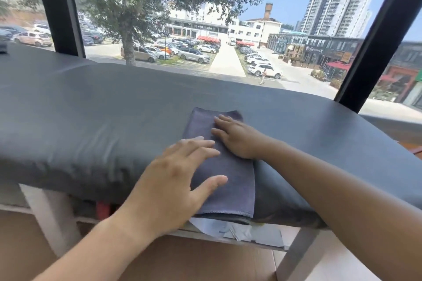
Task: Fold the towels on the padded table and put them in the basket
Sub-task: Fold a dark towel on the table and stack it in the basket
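1. One dark blue towel lies folded into a long narrow strip across the padded grey desk, running from near the desk's middle to its near edge.
2. Its near end hangs just over the rounded front edge of the desk, where the stacked layers of the fold show as a thick hem.
3. Its far end stops short of the desk's back edge, with bare padding beyond it up to the window.
4. Both hands rest on the towel with fingers straight and spread; neither curls round or pinches the cloth.
5. The left hand lies flat on the near left part of the strip, palm partly off the towel's left edge and onto the padding, thumb stretched across the cloth.
6. The right hand presses the far right part, its fingertips pointing left to about the strip's centre line, its heel at the right edge.
7. To the left of the towel the desk is a wide stretch of bare padding; to the right a shorter stretch runs to the desk's end.
8. Under the front edge a pale frame and some loose papers show on a lower shelf.
9. No basket is in view.
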`<state>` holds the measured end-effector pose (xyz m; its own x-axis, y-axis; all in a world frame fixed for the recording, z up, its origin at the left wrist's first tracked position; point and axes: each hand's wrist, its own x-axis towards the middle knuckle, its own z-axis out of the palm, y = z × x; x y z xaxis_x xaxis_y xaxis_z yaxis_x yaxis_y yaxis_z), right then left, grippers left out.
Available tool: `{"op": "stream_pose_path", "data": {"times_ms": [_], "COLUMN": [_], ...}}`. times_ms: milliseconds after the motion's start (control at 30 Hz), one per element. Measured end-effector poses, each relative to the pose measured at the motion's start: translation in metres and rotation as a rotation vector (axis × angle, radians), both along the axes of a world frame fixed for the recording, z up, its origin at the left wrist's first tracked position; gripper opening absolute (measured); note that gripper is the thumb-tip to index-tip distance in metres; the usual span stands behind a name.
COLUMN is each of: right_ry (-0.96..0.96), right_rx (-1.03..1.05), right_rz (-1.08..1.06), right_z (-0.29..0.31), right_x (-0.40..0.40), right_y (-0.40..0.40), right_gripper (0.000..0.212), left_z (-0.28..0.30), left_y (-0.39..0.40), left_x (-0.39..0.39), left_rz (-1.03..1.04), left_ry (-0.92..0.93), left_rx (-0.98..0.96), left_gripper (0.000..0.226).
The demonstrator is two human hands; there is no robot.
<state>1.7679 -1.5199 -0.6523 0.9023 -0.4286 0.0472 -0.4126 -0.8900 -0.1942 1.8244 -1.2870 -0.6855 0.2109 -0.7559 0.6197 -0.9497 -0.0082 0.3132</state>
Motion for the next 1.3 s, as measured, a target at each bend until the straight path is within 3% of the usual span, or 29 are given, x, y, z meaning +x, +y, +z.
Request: {"op": "stream_pose_path", "data": {"times_ms": [133, 200, 333, 533, 700, 800, 933, 1000, 1133, 1200, 1267, 1300], "right_ry": [0.062, 0.096, 0.118, 0.004, -0.282, -0.188, -0.14, -0.183, -0.444, -0.522, -0.576, -0.607], "right_rx": [0.02, 0.043, 0.06, 0.045, -0.025, 0.011, 0.141, 0.092, 0.024, 0.078, 0.17, 0.223], "right_rz": [-0.135, -0.152, -0.179, -0.174, 0.061, 0.261, 0.334, 0.377, 0.392, 0.344, 0.265, 0.233], "right_z": [-0.002, 0.003, 0.005, -0.004, -0.01, -0.011, -0.009, -0.012, -0.027, -0.026, -0.021, -0.016], "right_x": [-0.005, -0.013, -0.019, -0.024, -0.064, -0.094, -0.129, -0.136, -0.13, -0.129, -0.134, -0.136], "right_y": [-0.009, -0.014, -0.024, -0.022, 0.013, 0.035, 0.041, 0.048, 0.058, 0.058, 0.056, 0.054], "right_gripper": [0.056, 0.059, 0.053, 0.051, 0.041, 0.06, 0.086, 0.078, 0.037, 0.027, 0.035, 0.029], "left_z": [-0.029, -0.041, -0.044, -0.045, -0.043, -0.042, -0.034, -0.028, -0.012, -0.005, 0.001, 0.002], "left_y": [-0.031, -0.037, -0.042, -0.037, -0.025, -0.019, -0.012, -0.008, -0.007, -0.006, -0.001, 0.002], "left_x": [-0.034, -0.038, -0.038, -0.038, -0.033, -0.031, -0.027, -0.027, -0.03, -0.029, -0.025, -0.021], "left_rz": [-0.07, -0.029, 0.004, -0.004, -0.078, -0.15, -0.12, -0.084, -0.12, -0.173, -0.208, -0.221], "left_ry": [-0.282, -0.418, -0.494, -0.515, -0.435, -0.35, -0.215, -0.144, -0.068, 0.01, 0.107, 0.129], "left_rx": [0.227, 0.295, 0.195, 0.209, 0.179, -0.027, -0.308, -0.344, -0.337, -0.284, -0.196, -0.154], "left_gripper": [0.096, 0.106, 0.075, 0.069, 0.07, 0.052, 0.024, 0.02, 0.019, 0.03, 0.063, 0.08]}}
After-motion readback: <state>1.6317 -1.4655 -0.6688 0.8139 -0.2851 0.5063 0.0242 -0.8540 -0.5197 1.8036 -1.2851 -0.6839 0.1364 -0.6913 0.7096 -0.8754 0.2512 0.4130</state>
